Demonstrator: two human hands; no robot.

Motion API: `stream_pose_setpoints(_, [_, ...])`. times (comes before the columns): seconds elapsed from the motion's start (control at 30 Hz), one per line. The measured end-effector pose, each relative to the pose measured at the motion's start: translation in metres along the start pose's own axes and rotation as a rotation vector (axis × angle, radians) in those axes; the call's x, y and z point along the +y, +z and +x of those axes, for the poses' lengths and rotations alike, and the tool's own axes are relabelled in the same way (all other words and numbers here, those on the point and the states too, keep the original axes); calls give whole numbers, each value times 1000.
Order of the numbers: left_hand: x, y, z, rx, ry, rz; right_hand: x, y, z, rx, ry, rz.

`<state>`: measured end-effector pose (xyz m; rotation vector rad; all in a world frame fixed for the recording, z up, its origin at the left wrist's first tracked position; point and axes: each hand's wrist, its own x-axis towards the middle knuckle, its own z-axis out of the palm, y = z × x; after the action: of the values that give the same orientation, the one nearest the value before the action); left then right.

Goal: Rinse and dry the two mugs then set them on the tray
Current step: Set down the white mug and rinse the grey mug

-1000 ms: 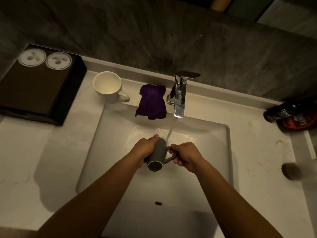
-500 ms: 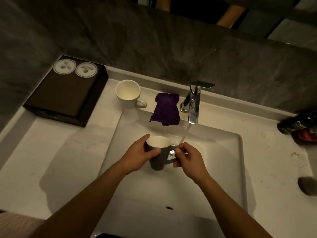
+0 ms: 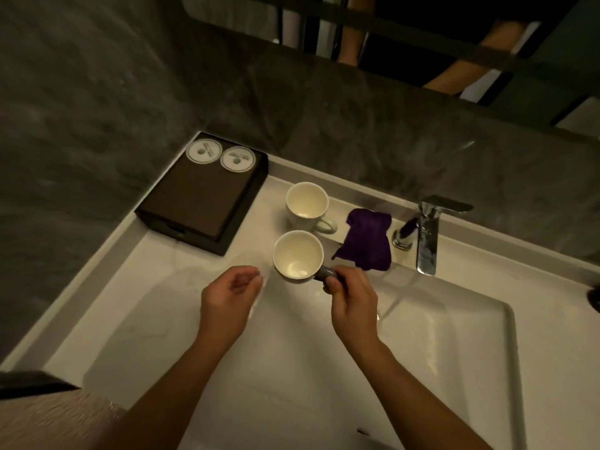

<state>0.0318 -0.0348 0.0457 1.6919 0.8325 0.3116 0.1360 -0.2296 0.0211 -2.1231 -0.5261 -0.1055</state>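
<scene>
My right hand grips the handle of the grey mug, which is upright with its pale inside showing, at the sink's left rim. My left hand hovers just left of that mug, fingers curled apart and holding nothing. A white mug stands upright on the counter right behind the grey one. A purple cloth lies draped over the sink's back edge beside the tap. The dark tray sits in the back left corner with two round white coasters on it.
The chrome tap stands at the back of the white sink; I cannot tell whether water still runs. The white counter spreads left of the basin. A dark object shows at the right edge. A dark stone wall rises behind.
The grey mug has gone from under the running tap, turned upright, up and left to the sink's rim. My left hand has let go of it. The view has swung left.
</scene>
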Motion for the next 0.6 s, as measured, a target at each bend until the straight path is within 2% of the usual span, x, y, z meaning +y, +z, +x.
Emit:
stream_pose_setpoints(0.1, [-27,-30,14,144,122,328,-13,31,14,19,5,12])
stream_pose_setpoints(0.17, [-45,-46,25,122,141,514,-19,49,20,16,18,33])
stream_pose_setpoints(0.3, [-70,-61,40,57,33,828,-26,76,26,-1,56,56])
stream_pose_setpoints(0.6, [-92,-65,47,42,28,987,-38,97,27,11,148,65])
